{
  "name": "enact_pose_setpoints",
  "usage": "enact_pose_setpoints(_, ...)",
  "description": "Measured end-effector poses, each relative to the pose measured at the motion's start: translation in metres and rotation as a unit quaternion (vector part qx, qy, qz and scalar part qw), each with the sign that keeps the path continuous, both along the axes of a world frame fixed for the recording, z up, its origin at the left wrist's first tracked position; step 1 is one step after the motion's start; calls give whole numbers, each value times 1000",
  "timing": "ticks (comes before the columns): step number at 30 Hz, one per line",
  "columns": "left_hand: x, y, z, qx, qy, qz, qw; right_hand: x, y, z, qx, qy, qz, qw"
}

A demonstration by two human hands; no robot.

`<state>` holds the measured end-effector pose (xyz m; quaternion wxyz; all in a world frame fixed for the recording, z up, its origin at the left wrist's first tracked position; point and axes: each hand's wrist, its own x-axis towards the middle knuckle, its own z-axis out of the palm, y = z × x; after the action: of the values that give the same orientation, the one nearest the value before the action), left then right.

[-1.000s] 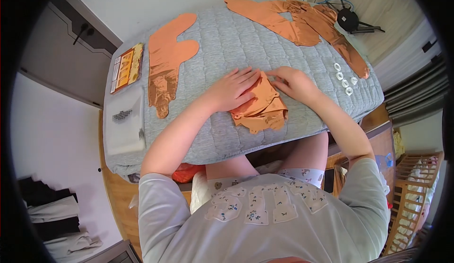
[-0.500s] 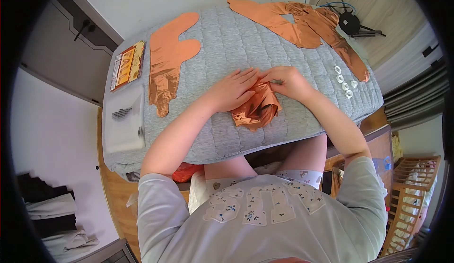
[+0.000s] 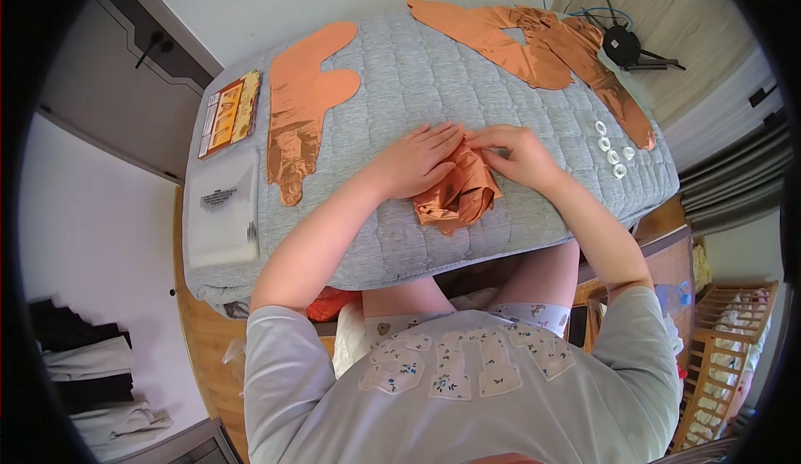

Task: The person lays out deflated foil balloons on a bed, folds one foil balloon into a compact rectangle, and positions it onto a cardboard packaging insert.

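A crumpled copper-coloured foil balloon (image 3: 460, 195) lies on the grey quilted mattress near its front edge, bunched and creased. My left hand (image 3: 421, 161) rests over its far left part, fingers stretched out and lying flat. On the other side, my right hand (image 3: 519, 153) pinches the balloon's far end between thumb and fingers, close to the left fingertips. What lies under the left palm is hidden. Farther left, another flat foil balloon (image 3: 302, 97) shaped like an F is spread out. More flat foil balloons (image 3: 526, 45) overlap at the back right.
Several small white rings (image 3: 613, 156) sit at the mattress's (image 3: 392, 72) right side. A printed packet (image 3: 231, 113) and a clear plastic sleeve (image 3: 221, 214) lie along the left edge. A black router (image 3: 622, 45) with cables is at the back right corner.
The view has shifted slightly. Both hands stay on the crumpled balloon in nearly the same pose, and its near folds have changed shape a little.
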<state>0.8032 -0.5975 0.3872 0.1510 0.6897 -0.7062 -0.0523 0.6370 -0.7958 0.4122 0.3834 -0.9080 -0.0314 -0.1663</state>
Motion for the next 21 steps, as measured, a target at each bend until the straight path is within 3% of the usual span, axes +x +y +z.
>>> enact_pose_setpoints(10,0,-2,0,7,-11,12,1000,-1,-9,-15,-140,-141,28,980)
enact_pose_setpoints(13,7,-1,0,0,67,3,998,-1,-11,-25,-133,-123,30,983)
enact_pose_setpoints(15,17,-5,7,26,237,-8,971,-2,-12,-28,-128,-104,25,986)
enact_pose_setpoints(16,18,-8,11,28,237,-10,971,-2,-11,-27,-126,-89,25,988)
enact_pose_setpoints(18,19,-12,21,61,359,15,931,-3,-12,-25,-123,-75,24,989)
enact_pose_setpoints(19,16,-15,21,23,252,21,967,-3,-12,-25,-123,-66,25,990)
enact_pose_setpoints(20,10,-17,21,25,251,21,967,-3,-12,-24,-123,-57,26,990)
enact_pose_setpoints(21,3,-17,21,9,166,9,986,-2,-13,-24,-122,-57,26,991)
